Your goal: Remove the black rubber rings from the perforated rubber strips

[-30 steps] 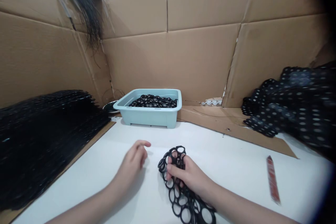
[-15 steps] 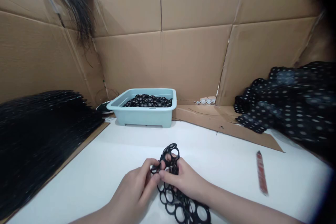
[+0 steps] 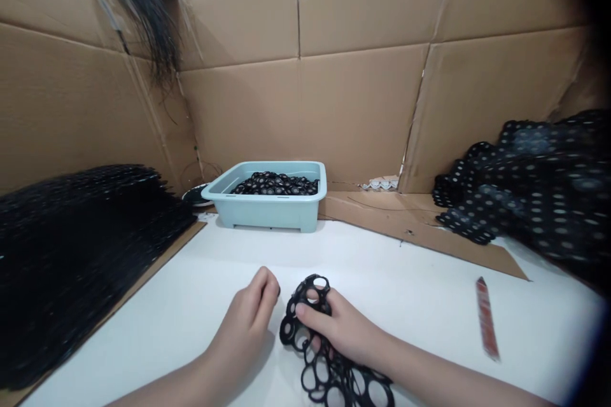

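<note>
My right hand grips a black sheet with round holes, its thumb pressed on top. The sheet is bunched at the fingers and trails down past the lower edge of view. A few of its rings look filled rather than see-through. To its left, my left hand is closed, thumb against curled fingers, apart from the sheet. A small dark bit shows at its fingertips; what it is I cannot make out.
A light blue basin holds black dotted pieces. Stacked black sheets lie at left, a heap of black dotted material at right. A reddish-brown pointed strip lies on the white table. Cardboard walls surround it.
My left hand has come off the sheet and moved left, its fingers now closed. My right hand keeps hold of the sheet. The view has shifted slightly.
</note>
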The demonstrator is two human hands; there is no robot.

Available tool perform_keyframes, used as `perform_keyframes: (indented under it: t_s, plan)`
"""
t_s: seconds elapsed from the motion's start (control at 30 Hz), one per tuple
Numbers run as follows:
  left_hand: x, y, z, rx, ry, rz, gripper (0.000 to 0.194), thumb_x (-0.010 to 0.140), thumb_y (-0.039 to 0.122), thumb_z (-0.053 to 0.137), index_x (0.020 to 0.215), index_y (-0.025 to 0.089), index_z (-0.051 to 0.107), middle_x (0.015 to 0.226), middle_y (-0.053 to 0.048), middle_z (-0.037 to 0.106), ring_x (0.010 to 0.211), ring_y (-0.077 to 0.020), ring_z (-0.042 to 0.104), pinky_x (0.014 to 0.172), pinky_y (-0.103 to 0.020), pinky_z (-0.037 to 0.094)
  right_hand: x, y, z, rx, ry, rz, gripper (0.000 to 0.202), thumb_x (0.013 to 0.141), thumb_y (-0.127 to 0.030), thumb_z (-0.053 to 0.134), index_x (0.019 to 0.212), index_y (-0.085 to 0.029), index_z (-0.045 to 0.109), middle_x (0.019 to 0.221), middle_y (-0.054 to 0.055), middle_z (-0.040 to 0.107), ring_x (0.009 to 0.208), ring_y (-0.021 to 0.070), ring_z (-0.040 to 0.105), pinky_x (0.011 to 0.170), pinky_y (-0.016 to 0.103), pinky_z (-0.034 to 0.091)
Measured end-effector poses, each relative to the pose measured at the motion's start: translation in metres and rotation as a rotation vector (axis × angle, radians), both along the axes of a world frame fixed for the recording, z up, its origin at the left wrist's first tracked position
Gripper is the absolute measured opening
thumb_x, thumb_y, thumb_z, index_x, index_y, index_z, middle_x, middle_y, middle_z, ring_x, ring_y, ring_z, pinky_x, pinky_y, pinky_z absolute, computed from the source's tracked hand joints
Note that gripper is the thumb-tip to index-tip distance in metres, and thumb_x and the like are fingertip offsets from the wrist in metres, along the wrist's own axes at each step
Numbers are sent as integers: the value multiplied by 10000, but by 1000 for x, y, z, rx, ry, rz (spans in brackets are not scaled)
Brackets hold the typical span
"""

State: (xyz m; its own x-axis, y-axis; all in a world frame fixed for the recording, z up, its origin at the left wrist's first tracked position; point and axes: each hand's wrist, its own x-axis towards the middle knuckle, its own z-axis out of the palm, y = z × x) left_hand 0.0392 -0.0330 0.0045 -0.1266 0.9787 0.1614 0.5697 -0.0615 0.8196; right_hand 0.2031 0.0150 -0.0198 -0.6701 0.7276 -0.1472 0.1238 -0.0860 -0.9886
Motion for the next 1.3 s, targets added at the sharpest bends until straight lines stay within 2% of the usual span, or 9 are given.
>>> perform_keyframes:
  t_s: [0.2,0.43,0.57,0.7,0.87,1.0,1.1,1.17,1.3]
  plan:
    - [11,-11,-5,-86,155,-173,192,870,302,266,874,232,444,698,1,555,617,-167,503,585,-254,332,-4,-3,-1,19,49,7,230,771,-368,512,760,-159,417,618,-43,429,489,64,466,426,157,340]
    - [18,-15,-7,-129,-41,-283,151,869,337,317,913,225,408,796,-13,591,725,-168,545,663,-258,373,-3,-4,-7,76,43,18,200,801,-355,468,828,-157,463,603,-27,459,537,89,471,455,173,372]
    - [8,-5,-7,-147,-186,-179,213,861,363,324,811,197,448,646,13,513,612,-137,489,581,-232,362,-4,-3,-7,-8,63,-2,236,771,-380,515,815,-161,439,639,-30,448,562,90,476,507,190,381]
    - [-2,0,1,-30,-145,-13,228,836,394,377,855,196,489,630,23,430,553,-110,402,492,-199,319,-6,-1,-4,-86,163,-6,280,743,-411,549,766,-171,408,636,-41,421,547,76,425,537,195,368]
    - [2,-3,6,28,-195,43,222,815,396,408,866,199,499,605,32,401,536,-99,387,476,-186,328,-4,0,4,8,121,8,297,781,-439,498,748,-145,482,519,-47,408,502,78,377,530,195,330]
    - [-8,10,7,-30,-393,111,253,753,414,479,849,180,489,555,55,377,447,-69,334,411,-160,276,-2,0,4,55,119,-2,327,782,-462,490,789,-136,521,516,-50,392,480,70,351,505,189,315]
    - [-26,27,7,49,-558,282,262,703,391,519,825,168,455,489,92,285,387,-53,248,377,-152,198,0,-1,0,33,65,-28,387,771,-515,467,801,-136,537,631,-13,475,520,80,408,502,194,340]
    - [-32,31,6,88,-515,329,239,725,384,490,826,172,449,488,93,268,391,-60,239,385,-158,187,-1,-1,-2,-15,45,-28,395,772,-523,455,824,-140,535,727,8,512,542,83,443,504,198,360]
    - [-19,15,8,55,-119,111,207,826,363,367,844,192,482,526,57,314,470,-101,308,457,-206,247,-4,-1,-5,-59,24,-57,298,763,-433,515,842,-149,471,615,-21,493,497,82,451,462,182,354]
